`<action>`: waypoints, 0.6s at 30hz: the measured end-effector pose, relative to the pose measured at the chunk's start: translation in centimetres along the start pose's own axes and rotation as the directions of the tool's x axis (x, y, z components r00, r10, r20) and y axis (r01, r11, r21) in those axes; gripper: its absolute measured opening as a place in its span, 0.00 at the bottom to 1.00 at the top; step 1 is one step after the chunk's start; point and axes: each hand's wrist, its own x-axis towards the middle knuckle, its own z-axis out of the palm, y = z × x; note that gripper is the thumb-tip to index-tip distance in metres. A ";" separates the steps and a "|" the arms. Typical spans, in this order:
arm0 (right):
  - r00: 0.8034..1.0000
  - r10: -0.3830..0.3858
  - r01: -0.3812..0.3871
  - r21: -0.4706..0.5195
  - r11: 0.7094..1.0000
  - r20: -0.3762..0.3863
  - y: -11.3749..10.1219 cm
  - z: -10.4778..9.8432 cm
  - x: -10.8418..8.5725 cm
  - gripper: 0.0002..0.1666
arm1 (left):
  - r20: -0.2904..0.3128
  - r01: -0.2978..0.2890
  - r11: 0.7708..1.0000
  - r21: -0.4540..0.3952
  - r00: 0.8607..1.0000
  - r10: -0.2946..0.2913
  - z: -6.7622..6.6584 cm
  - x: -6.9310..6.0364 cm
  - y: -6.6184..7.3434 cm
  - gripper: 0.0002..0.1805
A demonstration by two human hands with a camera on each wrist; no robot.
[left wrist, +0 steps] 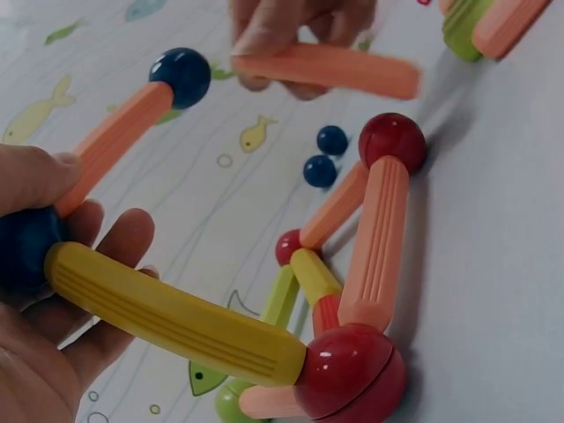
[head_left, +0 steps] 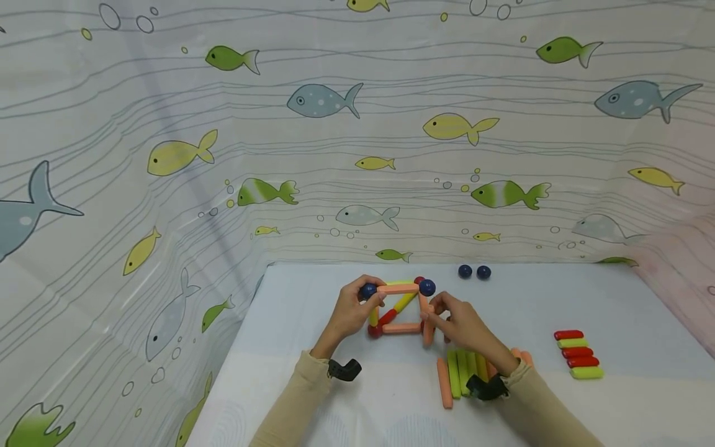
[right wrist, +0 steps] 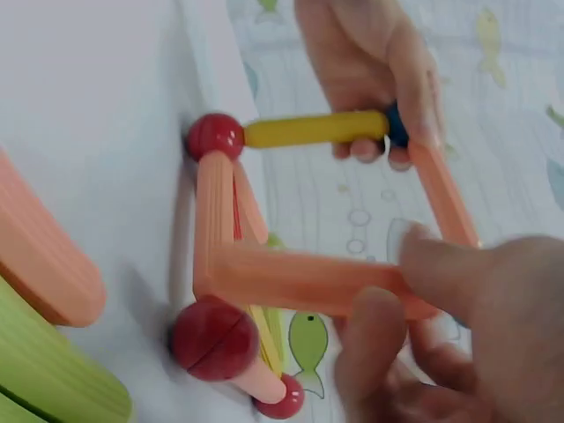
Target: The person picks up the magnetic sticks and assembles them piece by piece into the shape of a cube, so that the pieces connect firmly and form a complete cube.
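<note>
My left hand (head_left: 350,310) holds a blue ball (left wrist: 28,251), its thumb against an orange toy building stick (left wrist: 115,141). A second blue ball (left wrist: 180,77) sits on that stick's far end. From the held ball a yellow stick (left wrist: 176,313) runs down to a red ball (left wrist: 352,370) in a frame of orange, yellow and red sticks on the table. My right hand (head_left: 460,320) pinches another orange stick (left wrist: 339,70) by one end. In the left wrist view its free end is apart from the nearby red ball (left wrist: 392,145).
Green and orange sticks (head_left: 455,372) lie in a row under the right forearm. A column of short red and yellow-green sticks (head_left: 580,352) is at the right. Two loose blue balls (head_left: 474,272) rest at the table's back edge, before a fish-patterned curtain (head_left: 313,155).
</note>
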 end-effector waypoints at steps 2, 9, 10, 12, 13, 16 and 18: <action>0.997 -0.011 0.014 0.043 0.999 -0.075 0.1 0.0 0.3 0.16 | 0.001 0.004 1.000 0.002 1.000 -0.004 0.0 0.0 0.0 0.13; 0.974 -0.062 0.053 -0.045 0.998 -0.218 0.2 0.9 1.2 0.17 | 0.007 -0.006 1.000 -0.004 1.000 0.006 -0.1 0.0 -0.2 0.13; 0.972 -0.061 0.049 -0.060 0.997 -0.226 0.2 1.0 1.3 0.17 | 0.008 -0.008 1.000 -0.004 1.000 0.008 -0.1 0.0 -0.2 0.13; 0.969 -0.071 0.052 -0.085 0.995 -0.236 0.2 1.0 1.4 0.18 | 0.011 -0.012 1.000 -0.002 1.000 0.012 0.0 0.0 -0.2 0.13; 0.970 -0.071 0.052 -0.089 0.995 -0.232 0.3 0.9 1.5 0.19 | 0.012 -0.014 1.000 0.001 1.000 0.014 0.0 0.0 -0.1 0.13; 0.970 -0.077 0.057 -0.095 0.994 -0.229 0.3 0.9 1.6 0.20 | 0.007 -0.012 1.000 0.015 1.000 0.012 0.0 0.0 0.0 0.13; 0.971 -0.073 0.052 -0.096 0.994 -0.227 0.4 0.8 1.6 0.21 | 0.002 -0.016 1.000 0.017 1.000 0.016 0.0 0.0 -0.1 0.13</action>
